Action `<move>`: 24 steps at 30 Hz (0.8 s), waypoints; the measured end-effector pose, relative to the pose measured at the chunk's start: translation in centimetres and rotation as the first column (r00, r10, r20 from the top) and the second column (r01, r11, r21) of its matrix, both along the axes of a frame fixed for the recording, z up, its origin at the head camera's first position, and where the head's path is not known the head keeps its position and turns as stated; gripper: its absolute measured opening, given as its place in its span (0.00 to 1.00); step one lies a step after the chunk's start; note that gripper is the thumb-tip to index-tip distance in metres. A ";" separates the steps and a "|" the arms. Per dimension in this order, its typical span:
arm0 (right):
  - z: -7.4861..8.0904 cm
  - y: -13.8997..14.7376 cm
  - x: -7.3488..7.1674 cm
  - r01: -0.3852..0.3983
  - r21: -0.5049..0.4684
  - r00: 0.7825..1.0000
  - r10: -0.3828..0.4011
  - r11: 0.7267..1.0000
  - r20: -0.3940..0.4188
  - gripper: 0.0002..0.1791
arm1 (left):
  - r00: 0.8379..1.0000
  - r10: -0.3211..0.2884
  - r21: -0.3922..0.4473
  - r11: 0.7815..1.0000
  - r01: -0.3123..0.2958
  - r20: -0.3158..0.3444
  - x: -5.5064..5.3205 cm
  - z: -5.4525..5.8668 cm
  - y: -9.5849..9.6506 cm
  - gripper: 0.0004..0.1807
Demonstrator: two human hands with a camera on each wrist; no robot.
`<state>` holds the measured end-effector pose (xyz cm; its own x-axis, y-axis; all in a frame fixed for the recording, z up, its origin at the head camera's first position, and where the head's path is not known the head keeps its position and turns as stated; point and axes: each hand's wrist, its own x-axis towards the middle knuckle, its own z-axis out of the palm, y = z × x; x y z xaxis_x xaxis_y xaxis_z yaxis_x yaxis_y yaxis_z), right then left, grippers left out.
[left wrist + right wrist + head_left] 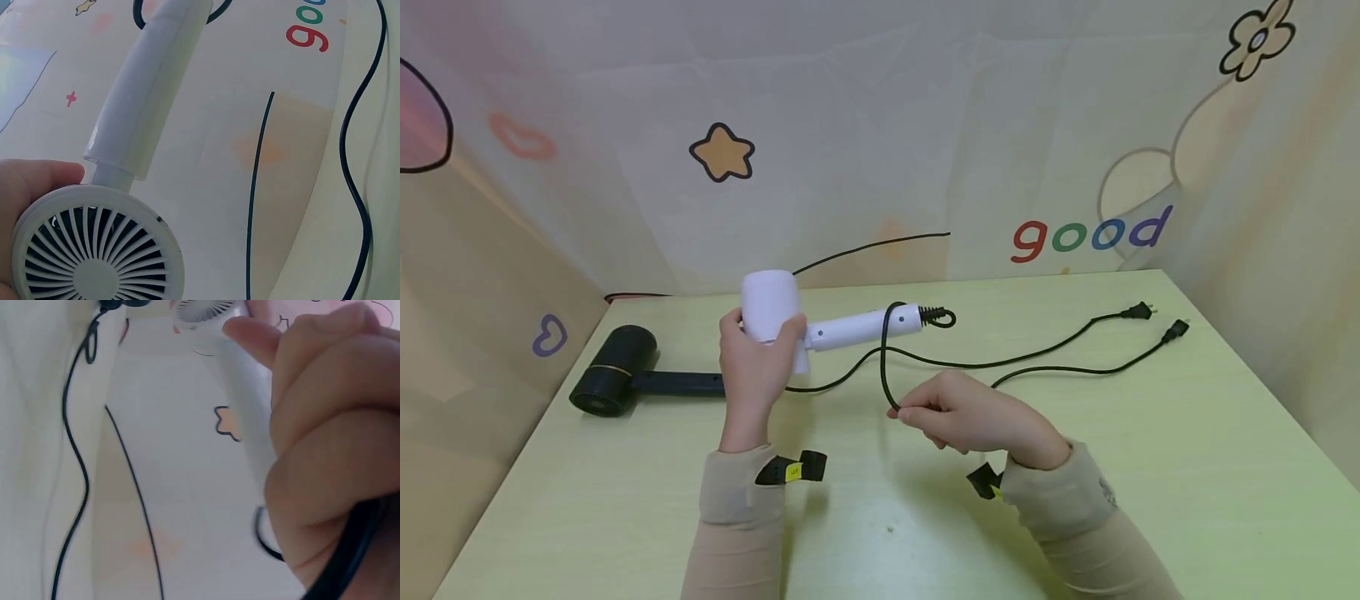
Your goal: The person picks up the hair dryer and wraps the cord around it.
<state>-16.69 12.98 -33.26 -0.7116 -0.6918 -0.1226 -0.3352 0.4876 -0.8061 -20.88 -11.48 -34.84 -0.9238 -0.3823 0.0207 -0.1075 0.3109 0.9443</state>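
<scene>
My left hand [756,367] grips the head of a white hair dryer [771,302], held up above the table. Its handle [857,329] points right. In the left wrist view the round slatted vent [97,278] faces the camera, with a finger [44,178] curled at its rim. The dryer's black cord [883,367] bends back at the handle end and loops over the handle. My right hand [973,417] pinches this cord in front of the handle. In the right wrist view curled fingers [337,437] hide much of the handle.
A black hair dryer [617,371] lies at the table's left, its handle partly behind my left hand. Its cord [970,365] runs right to a plug [1138,311]. Another plug [1176,331] lies nearby. A printed cloth [865,150] hangs behind the pale table [1187,467].
</scene>
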 end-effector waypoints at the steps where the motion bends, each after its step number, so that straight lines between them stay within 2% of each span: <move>1: -0.2 -0.1 -0.1 -0.014 -0.005 1.000 0.014 1.000 0.004 0.22 | 1.000 -0.002 0.013 1.000 0.002 -0.001 0.0 0.0 0.0 0.45; 13: -2.9 -0.3 -2.2 -0.097 -0.112 0.981 0.114 0.989 0.156 0.22 | 0.998 -0.070 0.173 0.983 0.067 0.010 0.3 0.9 0.0 0.44; 15: -3.2 -0.2 -2.5 -0.082 -0.112 0.980 0.101 0.990 0.169 0.22 | 0.996 -0.086 0.190 0.978 0.081 0.018 0.4 1.1 0.0 0.44; 19: -3.7 0.2 -3.1 -0.001 -0.065 0.981 0.014 0.998 0.194 0.20 | 0.992 -0.123 0.224 0.968 0.112 0.032 0.6 1.3 0.0 0.42; 22: -4.0 0.7 -3.4 0.060 -0.023 0.973 -0.053 0.998 0.226 0.23 | 0.987 -0.156 0.239 0.961 0.141 0.044 0.7 1.5 -0.1 0.42; 24: -4.1 1.0 -3.6 0.068 -0.010 0.968 -0.064 0.998 0.243 0.27 | 0.982 -0.181 0.244 0.956 0.163 0.051 0.8 1.6 -0.2 0.41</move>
